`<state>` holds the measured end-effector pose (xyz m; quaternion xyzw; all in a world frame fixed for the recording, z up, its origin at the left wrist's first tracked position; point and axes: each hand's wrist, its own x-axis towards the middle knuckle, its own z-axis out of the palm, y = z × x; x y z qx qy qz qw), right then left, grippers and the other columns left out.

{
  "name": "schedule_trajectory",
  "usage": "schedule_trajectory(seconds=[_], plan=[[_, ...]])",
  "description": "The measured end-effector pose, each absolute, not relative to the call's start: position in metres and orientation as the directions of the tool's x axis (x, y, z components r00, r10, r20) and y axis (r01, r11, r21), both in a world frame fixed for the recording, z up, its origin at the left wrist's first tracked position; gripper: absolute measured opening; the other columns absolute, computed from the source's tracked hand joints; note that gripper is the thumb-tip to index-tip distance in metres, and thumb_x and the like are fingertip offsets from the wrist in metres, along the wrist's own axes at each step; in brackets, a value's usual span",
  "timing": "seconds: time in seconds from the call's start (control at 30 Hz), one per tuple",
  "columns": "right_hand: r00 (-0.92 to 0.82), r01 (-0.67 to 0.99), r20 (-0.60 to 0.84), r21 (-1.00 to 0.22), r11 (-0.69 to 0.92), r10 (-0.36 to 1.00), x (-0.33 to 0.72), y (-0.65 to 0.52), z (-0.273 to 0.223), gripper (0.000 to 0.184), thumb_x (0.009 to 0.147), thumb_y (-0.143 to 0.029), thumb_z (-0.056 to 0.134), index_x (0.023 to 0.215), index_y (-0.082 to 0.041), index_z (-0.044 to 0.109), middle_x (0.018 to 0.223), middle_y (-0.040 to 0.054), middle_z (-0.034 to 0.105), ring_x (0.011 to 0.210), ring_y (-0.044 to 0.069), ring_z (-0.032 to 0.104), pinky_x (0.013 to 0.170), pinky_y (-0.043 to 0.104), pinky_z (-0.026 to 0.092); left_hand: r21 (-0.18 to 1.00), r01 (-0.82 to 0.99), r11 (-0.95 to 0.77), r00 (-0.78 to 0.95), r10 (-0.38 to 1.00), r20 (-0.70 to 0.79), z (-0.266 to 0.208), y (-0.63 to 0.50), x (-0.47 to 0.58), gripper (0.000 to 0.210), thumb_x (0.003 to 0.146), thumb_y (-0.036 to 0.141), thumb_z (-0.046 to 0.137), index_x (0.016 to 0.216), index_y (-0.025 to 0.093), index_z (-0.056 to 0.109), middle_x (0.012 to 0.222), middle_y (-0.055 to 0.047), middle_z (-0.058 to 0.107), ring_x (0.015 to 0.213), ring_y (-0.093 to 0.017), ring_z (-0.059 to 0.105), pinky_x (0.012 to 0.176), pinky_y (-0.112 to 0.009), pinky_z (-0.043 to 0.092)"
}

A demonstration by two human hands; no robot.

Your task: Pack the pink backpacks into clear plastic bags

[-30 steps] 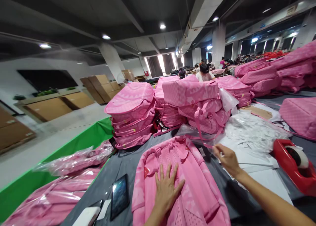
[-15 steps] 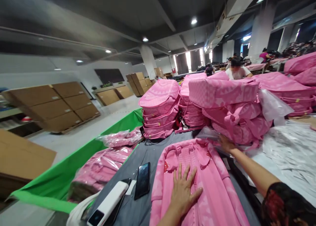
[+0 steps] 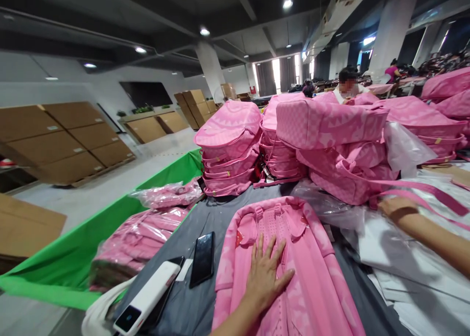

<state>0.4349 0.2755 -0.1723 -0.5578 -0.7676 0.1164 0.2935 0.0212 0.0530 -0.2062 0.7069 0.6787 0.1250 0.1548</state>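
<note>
A pink backpack (image 3: 312,282) lies on the dark grey table cover in front of me, its padded back panel facing up. My left hand (image 3: 264,272) rests flat on that panel with its fingers spread. To the right, my right hand (image 3: 398,209) has its fingers curled and partly hidden beside a clear plastic bag (image 3: 338,211), which stretches toward it. Loose pink straps (image 3: 422,187) pass above and beside this hand, from the piled backpacks (image 3: 330,125) behind.
Stacked pink backpacks (image 3: 229,140) line the table's far side. Left are a black phone (image 3: 202,258), a white device with a small display (image 3: 149,294) and a green-walled bin (image 3: 47,277) holding bagged backpacks. White sheets (image 3: 414,272) lie right. A person (image 3: 347,84) is beyond the piles.
My right hand has moved right, away from the backpack, and the clear plastic bag now extends further that way. Pink straps have swung out rightward. My left hand stays on the backpack.
</note>
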Motion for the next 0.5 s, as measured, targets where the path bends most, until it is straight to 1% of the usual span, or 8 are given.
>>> schedule_trajectory(seconds=[0.07,0.1,0.17,0.23,0.3,0.37,0.43,0.5], plan=[[-0.252,0.782,0.271,-0.508,0.361,0.929,0.398,0.280,-0.184,0.026,0.094,-0.044,0.069,0.082,-0.021,0.067,0.079,0.0020,0.068,0.071,0.014,0.062,0.072,0.030,0.053,0.381,0.924,-0.023,0.044,0.998,-0.046,-0.204,0.053,0.022,0.078,0.090,0.066,0.060,0.160,0.039,0.036,0.172,0.002,0.028,0.161,-0.040,0.003,0.130,-0.064,0.005],[-0.275,0.771,0.255,-0.518,0.371,0.927,0.377,0.282,-0.190,0.025,0.088,-0.043,0.074,0.078,-0.022,0.067,0.074,0.0015,0.067,0.069,0.015,0.061,0.070,0.030,0.051,0.380,0.925,-0.019,0.042,0.998,-0.051,-0.203,0.052,0.023,0.079,0.090,0.066,0.059,0.160,0.039,0.035,0.172,0.003,0.028,0.161,-0.039,0.002,0.130,-0.063,0.005],[-0.297,0.745,0.248,-0.544,0.386,0.922,0.339,0.286,-0.202,0.024,0.075,-0.041,0.081,0.073,-0.023,0.066,0.072,0.0026,0.067,0.070,0.019,0.062,0.068,0.031,0.047,0.388,0.921,-0.015,0.038,0.998,-0.054,-0.204,0.052,0.022,0.079,0.090,0.068,0.058,0.160,0.040,0.035,0.172,0.003,0.027,0.162,-0.039,0.002,0.130,-0.063,0.003],[-0.297,0.723,0.238,-0.576,0.381,0.925,0.315,0.288,-0.212,0.027,0.067,-0.043,0.082,0.067,-0.023,0.063,0.070,0.0042,0.067,0.067,0.021,0.061,0.063,0.032,0.044,0.415,0.910,-0.021,0.041,0.998,-0.038,-0.206,0.052,0.021,0.078,0.090,0.072,0.057,0.159,0.041,0.036,0.172,0.004,0.028,0.162,-0.039,0.002,0.130,-0.062,0.003],[-0.303,0.698,0.216,-0.613,0.370,0.928,0.306,0.291,-0.216,0.032,0.068,-0.048,0.077,0.057,-0.024,0.058,0.061,0.0042,0.063,0.061,0.020,0.057,0.058,0.032,0.041,0.446,0.895,-0.031,0.046,0.999,-0.022,-0.208,0.052,0.019,0.079,0.089,0.075,0.055,0.158,0.043,0.037,0.171,0.004,0.030,0.161,-0.039,0.002,0.130,-0.062,0.003],[-0.314,0.663,0.200,-0.653,0.365,0.928,0.307,0.296,-0.216,0.040,0.074,-0.053,0.067,0.050,-0.025,0.052,0.053,0.0026,0.057,0.056,0.019,0.053,0.054,0.031,0.040,0.469,0.882,-0.032,0.047,0.999,-0.020,-0.209,0.052,0.018,0.080,0.088,0.077,0.055,0.158,0.044,0.036,0.171,0.004,0.030,0.161,-0.040,0.002,0.130,-0.063,0.002],[-0.303,0.634,0.204,-0.686,0.356,0.931,0.314,0.304,-0.210,0.046,0.078,-0.056,0.059,0.047,-0.025,0.047,0.048,0.0004,0.051,0.052,0.017,0.049,0.052,0.030,0.038,0.484,0.874,-0.032,0.049,0.999,-0.023,-0.208,0.052,0.018,0.081,0.087,0.078,0.055,0.158,0.045,0.036,0.171,0.004,0.029,0.162,-0.039,0.001,0.129,-0.064,0.002],[-0.277,0.615,0.217,-0.709,0.346,0.936,0.321,0.312,-0.200,0.049,0.081,-0.057,0.056,0.046,-0.024,0.045,0.045,-0.0014,0.047,0.049,0.016,0.046,0.050,0.029,0.037,0.492,0.870,-0.040,0.054,0.998,-0.016,-0.206,0.052,0.018,0.081,0.087,0.079,0.054,0.158,0.044,0.036,0.172,0.004,0.029,0.162,-0.039,0.000,0.129,-0.064,0.001]])
